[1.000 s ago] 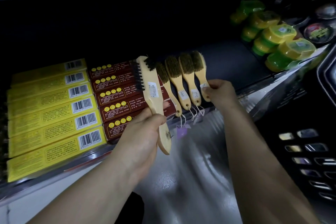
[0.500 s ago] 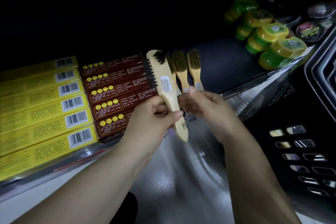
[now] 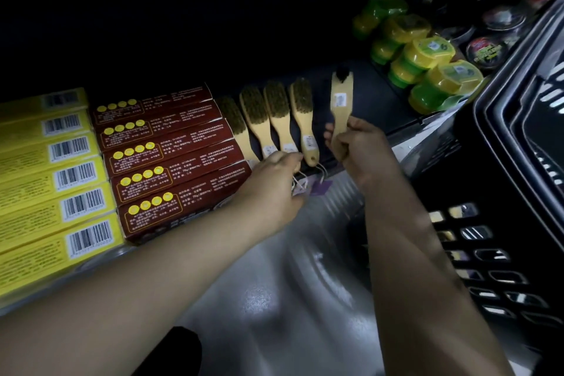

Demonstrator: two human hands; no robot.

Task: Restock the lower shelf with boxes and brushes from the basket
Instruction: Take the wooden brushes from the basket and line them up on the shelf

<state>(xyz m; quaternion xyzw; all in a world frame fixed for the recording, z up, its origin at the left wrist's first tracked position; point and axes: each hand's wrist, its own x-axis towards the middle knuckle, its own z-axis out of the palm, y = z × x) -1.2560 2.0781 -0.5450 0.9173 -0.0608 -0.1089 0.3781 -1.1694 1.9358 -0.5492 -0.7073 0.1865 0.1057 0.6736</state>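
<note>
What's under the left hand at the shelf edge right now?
The left hand covers the handle ends of the middle shelf brushes, fingers at the string loops. White and purple tags peek out beside it. What it actually touches underneath is hidden.

Dim shelf recess, black at the back. Glossy grey floor [image 3: 274, 299] below, catching soft reflections. Light falls from the front.
</note>
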